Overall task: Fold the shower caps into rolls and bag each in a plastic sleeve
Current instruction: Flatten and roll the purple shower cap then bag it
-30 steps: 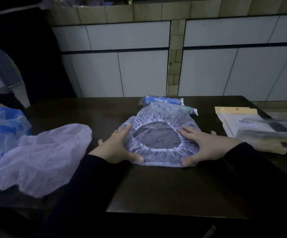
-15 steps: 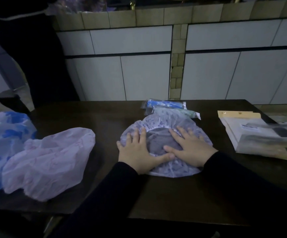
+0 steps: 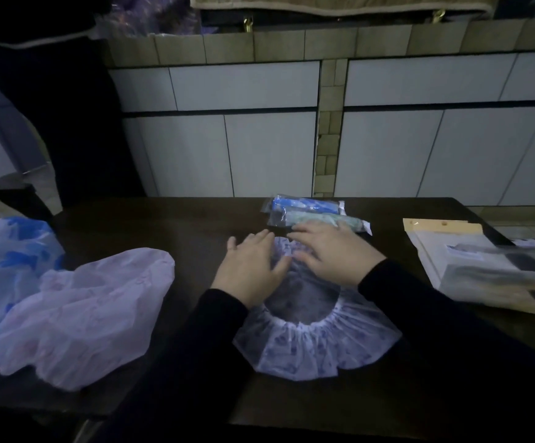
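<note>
Both hands, left (image 3: pixel 250 272) and right (image 3: pixel 333 256), fingers straight, side by side, flat on shower cap (image 3: pixel 317 343) atop dark worktop (image 3: pixel 195 225).

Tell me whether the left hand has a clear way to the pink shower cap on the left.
Probably yes. The left hand lies flat on the patterned shower cap, holding nothing, and only bare table shows between it and the pink shower cap to its left.

Dim room, dark wooden table (image 3: pixel 170 219) near, far behind it white cabinet panels (image 3: pixel 234 148) split by a tan tiled column (image 3: pixel 328 129), tiled counter edge (image 3: pixel 291 44) on top, black fabric (image 3: pixel 52 107) hanging far left
</note>
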`<act>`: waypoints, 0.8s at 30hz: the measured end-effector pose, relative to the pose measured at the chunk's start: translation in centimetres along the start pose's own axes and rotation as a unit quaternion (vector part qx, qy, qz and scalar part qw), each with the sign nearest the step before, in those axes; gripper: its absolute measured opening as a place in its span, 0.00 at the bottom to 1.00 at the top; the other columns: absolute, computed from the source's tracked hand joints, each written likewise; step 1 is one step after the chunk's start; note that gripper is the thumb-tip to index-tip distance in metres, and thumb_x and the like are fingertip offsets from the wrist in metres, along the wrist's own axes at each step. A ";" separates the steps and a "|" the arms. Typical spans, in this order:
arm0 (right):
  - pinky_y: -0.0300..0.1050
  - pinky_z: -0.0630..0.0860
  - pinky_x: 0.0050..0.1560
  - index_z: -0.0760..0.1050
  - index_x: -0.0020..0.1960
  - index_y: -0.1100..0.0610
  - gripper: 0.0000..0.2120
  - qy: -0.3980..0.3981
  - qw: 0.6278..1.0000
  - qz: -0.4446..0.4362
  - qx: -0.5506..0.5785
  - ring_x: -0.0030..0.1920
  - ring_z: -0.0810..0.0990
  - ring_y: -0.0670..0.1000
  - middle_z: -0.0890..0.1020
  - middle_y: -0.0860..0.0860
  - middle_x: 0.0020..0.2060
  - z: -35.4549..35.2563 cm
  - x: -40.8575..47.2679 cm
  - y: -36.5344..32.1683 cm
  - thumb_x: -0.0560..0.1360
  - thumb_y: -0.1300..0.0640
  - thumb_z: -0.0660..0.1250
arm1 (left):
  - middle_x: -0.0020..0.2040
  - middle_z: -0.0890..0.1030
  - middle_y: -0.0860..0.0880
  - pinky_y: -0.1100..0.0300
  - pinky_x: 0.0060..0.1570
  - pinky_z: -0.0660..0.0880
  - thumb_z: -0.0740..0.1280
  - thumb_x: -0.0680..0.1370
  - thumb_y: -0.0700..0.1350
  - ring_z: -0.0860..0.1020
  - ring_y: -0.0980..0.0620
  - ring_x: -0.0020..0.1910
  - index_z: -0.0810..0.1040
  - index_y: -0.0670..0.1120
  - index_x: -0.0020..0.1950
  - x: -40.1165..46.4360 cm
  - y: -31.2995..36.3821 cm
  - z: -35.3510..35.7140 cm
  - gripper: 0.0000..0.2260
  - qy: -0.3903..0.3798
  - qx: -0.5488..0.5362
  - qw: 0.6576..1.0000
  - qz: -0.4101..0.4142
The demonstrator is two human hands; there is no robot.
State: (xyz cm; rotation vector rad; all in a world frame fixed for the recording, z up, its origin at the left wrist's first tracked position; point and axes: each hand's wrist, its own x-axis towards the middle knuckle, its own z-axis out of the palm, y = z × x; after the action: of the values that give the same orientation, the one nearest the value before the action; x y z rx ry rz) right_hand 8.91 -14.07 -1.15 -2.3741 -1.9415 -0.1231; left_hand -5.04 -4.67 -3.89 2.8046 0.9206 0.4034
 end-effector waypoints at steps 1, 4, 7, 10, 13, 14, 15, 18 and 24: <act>0.59 0.53 0.74 0.58 0.77 0.48 0.25 -0.028 1.000 0.007 -0.007 0.76 0.56 0.49 0.59 0.46 0.76 1.1 0.3 0.2 0.81 0.43 0.52 | 0.79 0.60 0.50 0.45 0.75 0.48 0.55 0.81 0.61 0.58 0.51 0.77 0.60 0.47 0.77 0.4 0.0 0.6 0.29 -0.027 0.011 1.000 0.010; 0.57 0.54 0.74 0.50 0.79 0.49 0.31 -0.091 0.992 0.079 0.023 0.77 0.53 0.49 0.54 0.47 0.78 3.6 0.2 1.1 0.80 0.38 0.50 | 0.80 0.56 0.52 0.44 0.73 0.51 0.51 0.78 0.68 0.54 0.53 0.78 0.56 0.49 0.79 0.9 -0.5 2.1 0.35 -0.107 0.026 0.994 -0.005; 0.58 0.50 0.75 0.45 0.79 0.50 0.35 -0.133 0.977 0.155 0.065 0.78 0.47 0.48 0.48 0.46 0.78 4.5 0.0 1.2 0.79 0.34 0.47 | 0.80 0.51 0.54 0.43 0.74 0.50 0.48 0.74 0.74 0.50 0.54 0.78 0.52 0.49 0.80 1.0 -0.7 2.7 0.42 -0.127 0.037 0.990 -0.042; 0.60 0.49 0.75 0.44 0.79 0.50 0.34 -0.139 0.970 0.180 0.084 0.78 0.45 0.49 0.46 0.46 0.79 4.7 0.0 0.8 0.79 0.35 0.47 | 0.80 0.50 0.55 0.43 0.74 0.48 0.48 0.73 0.76 0.49 0.55 0.78 0.51 0.49 0.80 0.9 -0.6 2.7 0.44 -0.132 0.032 0.989 -0.054; 0.61 0.50 0.75 0.46 0.79 0.50 0.36 -0.122 0.969 0.196 0.090 0.78 0.47 0.50 0.48 0.47 0.79 4.7 0.0 1.0 0.78 0.33 0.47 | 0.80 0.54 0.53 0.45 0.74 0.48 0.54 0.77 0.69 0.54 0.54 0.78 0.58 0.49 0.79 0.6 -0.7 1.5 0.35 -0.099 -0.046 0.993 -0.038; 0.61 0.52 0.74 0.48 0.79 0.51 0.37 -0.117 0.967 0.208 0.088 0.78 0.49 0.51 0.50 0.48 0.78 4.7 -0.1 1.1 0.77 0.31 0.47 | 0.79 0.58 0.52 0.47 0.74 0.50 0.55 0.80 0.63 0.57 0.53 0.77 0.61 0.49 0.78 0.3 -0.9 1.1 0.30 -0.055 -0.090 0.994 -0.042; 0.62 0.55 0.73 0.50 0.79 0.51 0.38 -0.113 0.964 0.226 0.083 0.77 0.52 0.53 0.53 0.49 0.78 4.6 -0.2 1.1 0.77 0.30 0.47 | 0.78 0.62 0.51 0.50 0.74 0.53 0.56 0.82 0.58 0.60 0.52 0.76 0.64 0.49 0.76 0.0 -1.2 0.6 0.25 0.005 -0.132 0.990 -0.058; 0.58 0.69 0.64 0.64 0.74 0.55 0.39 -0.111 0.952 0.286 0.020 0.68 0.68 0.57 0.68 0.55 0.70 3.3 -0.7 0.2 0.75 0.29 0.48 | 0.72 0.72 0.49 0.54 0.71 0.63 0.57 0.81 0.46 0.68 0.49 0.71 0.68 0.48 0.74 -1.4 -2.1 -0.5 0.20 0.128 -0.194 0.964 -0.126; 0.65 0.59 0.69 0.63 0.74 0.51 0.35 -0.039 0.978 0.174 -0.104 0.71 0.64 0.59 0.66 0.57 0.71 0.4 -0.9 -2.3 0.75 0.30 0.51 | 0.71 0.72 0.47 0.52 0.73 0.58 0.58 0.79 0.38 0.67 0.48 0.72 0.70 0.46 0.71 -3.0 -2.3 -1.0 0.20 0.063 -0.155 0.981 -0.102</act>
State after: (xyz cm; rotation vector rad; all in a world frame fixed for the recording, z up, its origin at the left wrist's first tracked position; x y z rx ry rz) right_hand 6.54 -14.43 -1.63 -2.8536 -1.5755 -0.2244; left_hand -8.97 -4.55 -4.09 2.3999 1.0580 0.6397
